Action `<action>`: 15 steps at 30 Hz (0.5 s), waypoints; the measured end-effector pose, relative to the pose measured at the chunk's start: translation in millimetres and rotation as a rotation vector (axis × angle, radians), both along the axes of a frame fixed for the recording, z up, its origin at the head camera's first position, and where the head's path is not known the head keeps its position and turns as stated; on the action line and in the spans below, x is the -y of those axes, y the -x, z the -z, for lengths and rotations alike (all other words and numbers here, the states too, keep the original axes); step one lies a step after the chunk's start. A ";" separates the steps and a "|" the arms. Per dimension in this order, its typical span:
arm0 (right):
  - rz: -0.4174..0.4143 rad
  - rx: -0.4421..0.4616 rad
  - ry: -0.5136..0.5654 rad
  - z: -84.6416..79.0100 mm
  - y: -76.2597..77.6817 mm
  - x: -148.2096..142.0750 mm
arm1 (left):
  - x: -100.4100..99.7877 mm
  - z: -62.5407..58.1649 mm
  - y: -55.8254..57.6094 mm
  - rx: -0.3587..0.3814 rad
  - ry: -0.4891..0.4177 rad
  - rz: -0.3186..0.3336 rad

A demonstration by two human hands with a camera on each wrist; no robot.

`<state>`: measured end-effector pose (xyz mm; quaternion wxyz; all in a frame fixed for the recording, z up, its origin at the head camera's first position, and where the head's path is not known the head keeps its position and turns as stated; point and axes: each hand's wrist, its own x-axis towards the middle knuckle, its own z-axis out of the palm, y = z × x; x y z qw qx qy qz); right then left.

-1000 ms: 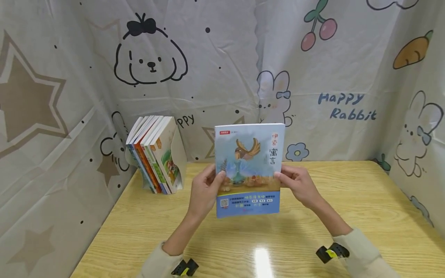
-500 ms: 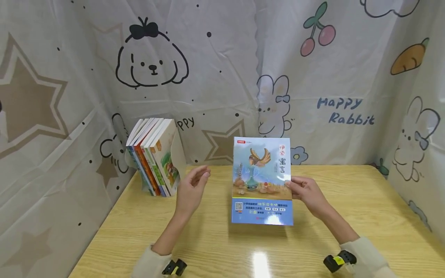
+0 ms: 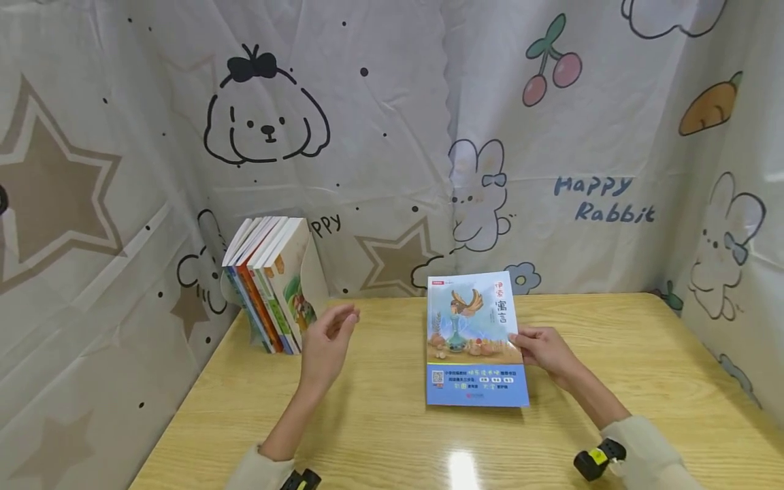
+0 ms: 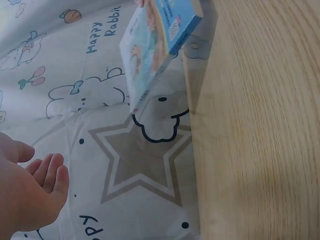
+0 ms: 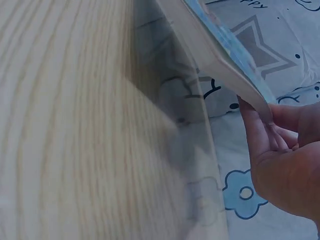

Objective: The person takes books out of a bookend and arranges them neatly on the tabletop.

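My right hand (image 3: 551,354) pinches a blue picture book (image 3: 471,327) by its right edge, thumb on the front cover and fingers behind. A bird over a vase is drawn on the cover, with a blue band below. In the right wrist view the book (image 5: 220,55) is tilted, its pages edge-on, and its shadow falls on the wood. My left hand (image 3: 324,347) holds nothing, fingers loosely bent, close to the row of books (image 3: 269,292). The left wrist view shows that hand (image 4: 35,185) apart from the blue book (image 4: 160,40).
The upright books lean between white bookend panels (image 3: 315,272) at the table's back left. Behind the wooden table (image 3: 380,422) hangs a printed curtain (image 3: 392,122), with another side of it along the left.
My left hand has let go of the blue book and moved left towards the row of books. My right hand has carried the book right and lower, tilting it back.
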<state>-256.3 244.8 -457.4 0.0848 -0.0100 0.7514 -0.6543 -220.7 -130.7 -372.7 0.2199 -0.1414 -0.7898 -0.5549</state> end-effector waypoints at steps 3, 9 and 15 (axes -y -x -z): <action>0.016 0.039 -0.029 5.4 0.1 -2.2 | 6.7 9.0 6.0 0.005 0.011 -0.009; 0.023 0.076 -0.069 10.9 -0.3 -12.5 | 20.0 23.8 20.9 -0.029 -0.025 -0.032; 0.014 0.109 -0.088 13.5 1.4 -16.9 | 33.5 22.0 23.4 -0.014 -0.062 -0.081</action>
